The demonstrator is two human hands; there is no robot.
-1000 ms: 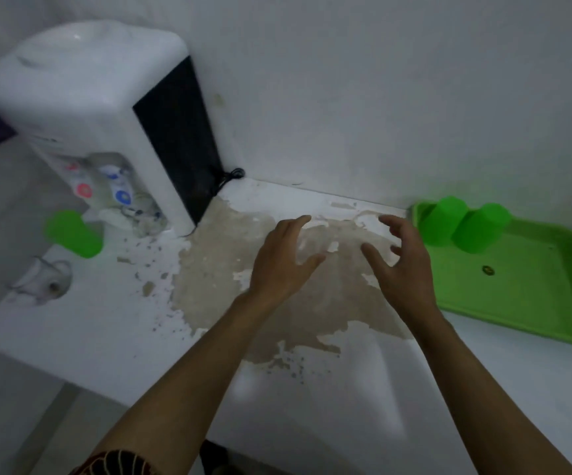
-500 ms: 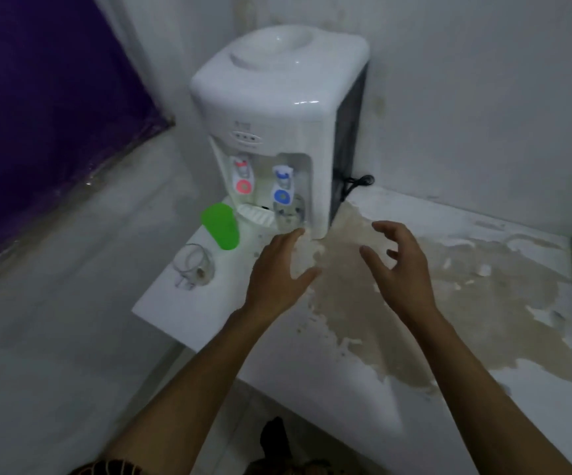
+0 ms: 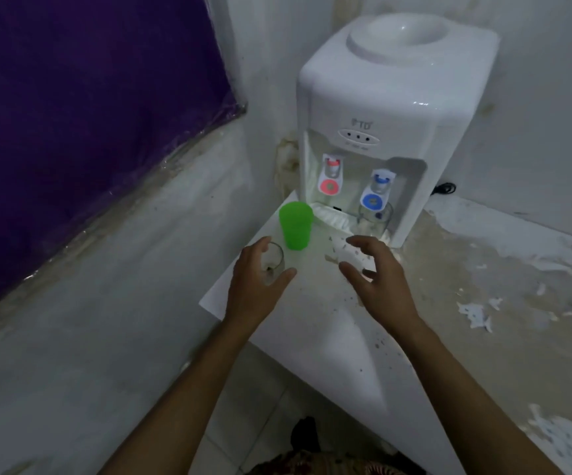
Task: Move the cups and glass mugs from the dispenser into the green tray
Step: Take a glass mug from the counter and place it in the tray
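A white water dispenser (image 3: 387,108) stands at the counter's far left corner. A green plastic cup (image 3: 295,230) stands upright in front of its red tap. A clear glass mug (image 3: 375,219) sits under the blue tap. Another clear glass mug (image 3: 275,259) stands near the counter's left edge, partly hidden by my left hand (image 3: 255,282), whose fingers curve around it without a firm hold. My right hand (image 3: 375,274) hovers open above the counter, just in front of the mug under the blue tap. The green tray is out of view.
The white counter (image 3: 329,323) has a peeling, stained surface to the right. Its left edge drops to a tiled floor. A purple sheet (image 3: 82,97) covers the left wall. A black cable (image 3: 444,189) lies behind the dispenser.
The view has swung left from the green tray to the dispenser. Both hands have moved forward to the cups; my left hand now reaches the near glass mug.
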